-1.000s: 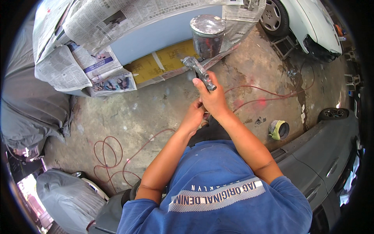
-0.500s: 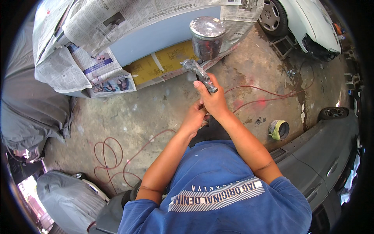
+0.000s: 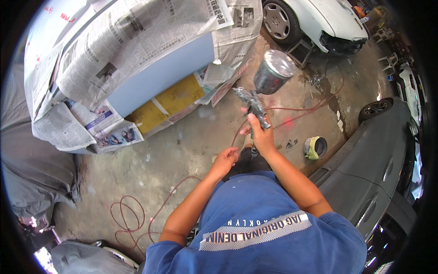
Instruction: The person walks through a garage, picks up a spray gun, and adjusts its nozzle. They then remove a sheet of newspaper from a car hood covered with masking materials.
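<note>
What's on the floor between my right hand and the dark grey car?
The head view shows a dark round object partly wrapped in yellow-green material, close to the dark grey car, and dark floor patches nearer your right hand.

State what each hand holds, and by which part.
Right hand: the spray gun, by its handle. Left hand: nothing visible in its loosely curled fingers.

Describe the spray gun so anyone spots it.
Find the newspaper-covered bulk with the blue panel. Right of it, the right grip holds the grey spray gun. Its silver-topped cup sets it apart from the red hose on the floor.
</note>
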A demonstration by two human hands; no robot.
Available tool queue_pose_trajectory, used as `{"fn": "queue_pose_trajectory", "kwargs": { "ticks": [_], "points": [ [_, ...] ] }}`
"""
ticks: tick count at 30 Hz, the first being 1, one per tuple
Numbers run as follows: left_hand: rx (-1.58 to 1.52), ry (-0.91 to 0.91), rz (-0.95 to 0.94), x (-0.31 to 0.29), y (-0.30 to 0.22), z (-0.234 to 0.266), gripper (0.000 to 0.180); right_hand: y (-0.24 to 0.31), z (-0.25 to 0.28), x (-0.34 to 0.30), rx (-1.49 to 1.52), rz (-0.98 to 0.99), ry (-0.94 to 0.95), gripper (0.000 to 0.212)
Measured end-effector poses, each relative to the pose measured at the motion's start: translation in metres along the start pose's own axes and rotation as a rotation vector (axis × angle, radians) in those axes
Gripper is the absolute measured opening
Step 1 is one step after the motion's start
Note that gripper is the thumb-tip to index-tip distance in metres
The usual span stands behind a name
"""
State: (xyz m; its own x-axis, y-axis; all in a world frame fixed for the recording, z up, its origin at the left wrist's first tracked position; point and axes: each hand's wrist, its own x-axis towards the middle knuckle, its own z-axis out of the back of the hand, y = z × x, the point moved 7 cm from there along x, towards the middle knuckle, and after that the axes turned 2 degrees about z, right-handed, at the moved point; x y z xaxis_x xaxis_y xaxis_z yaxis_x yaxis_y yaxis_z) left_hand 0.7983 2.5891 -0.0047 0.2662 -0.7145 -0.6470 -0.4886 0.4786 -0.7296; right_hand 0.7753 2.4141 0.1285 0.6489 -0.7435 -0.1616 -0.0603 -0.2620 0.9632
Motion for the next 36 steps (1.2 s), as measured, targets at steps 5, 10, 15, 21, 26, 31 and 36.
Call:
{"fn": "queue_pose_trajectory", "kwargs": {
  "ticks": [5,10,15,21,26,31,36],
  "points": [
    [0.555,-0.149,-0.148,0.031,0.079,0.031,0.042,0.04,0.058,0.019,-0.023,0.059,-0.127,0.036],
    [0.791,-0.185,0.196,0.053,0.163,0.049,0.056,0.057,0.135,0.041,-0.078,0.052,-0.205,0.03],
    [0.63,-0.192,0.449,0.078,0.184,0.007,0.066,0.061,0.228,0.082,-0.089,0.027,-0.181,0.03],
    [0.014,-0.4,0.584,0.157,0.236,-0.102,0.076,0.068,0.354,0.169,-0.146,-0.027,-0.078,0.03],
    [-0.063,-0.443,0.516,0.197,0.17,-0.168,0.076,0.106,0.479,0.238,-0.186,0.019,-0.159,0.023],
    [0.02,-0.438,0.479,0.23,0.129,-0.207,0.068,0.175,0.583,0.271,-0.192,0.152,-0.345,0.027],
    [0.076,-0.365,0.337,0.294,0.044,-0.261,0.049,0.189,0.661,0.271,-0.184,0.204,-0.538,0.032]
  ]
}}
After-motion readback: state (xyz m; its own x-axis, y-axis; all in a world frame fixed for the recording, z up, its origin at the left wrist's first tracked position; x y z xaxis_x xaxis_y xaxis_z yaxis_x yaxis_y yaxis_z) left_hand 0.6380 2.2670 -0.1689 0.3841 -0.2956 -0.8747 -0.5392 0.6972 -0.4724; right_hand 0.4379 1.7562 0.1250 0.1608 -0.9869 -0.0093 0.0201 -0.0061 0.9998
